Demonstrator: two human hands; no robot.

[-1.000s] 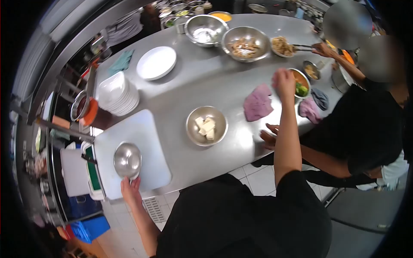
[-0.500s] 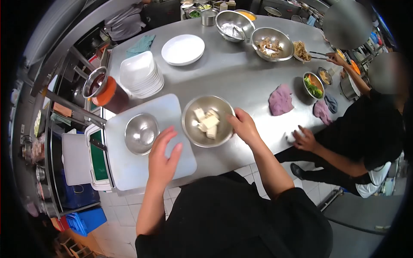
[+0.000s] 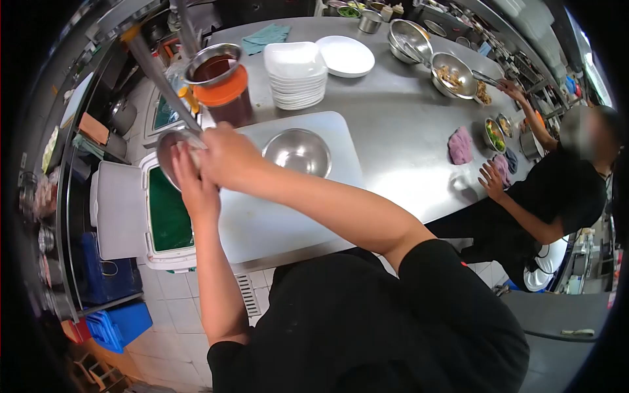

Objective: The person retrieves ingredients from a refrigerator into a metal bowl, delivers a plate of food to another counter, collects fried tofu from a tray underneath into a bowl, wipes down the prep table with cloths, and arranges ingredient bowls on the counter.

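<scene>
Holding position: we have a tilted metal bowl (image 3: 168, 154) over the open bin (image 3: 171, 260), left hand (image 3: 197, 190) extended against it, right hand (image 3: 229, 157) curled alongside, both grips indiscernible, calling for steady support.

One cutting board (image 3: 262, 223), two pink cloths (image 3: 460, 145)

metal bowl (image 3: 166, 152) | round, silvery | tilted, held up | near green-lined bin (image 3: 168, 213) | inside mostly hidden
</scene>
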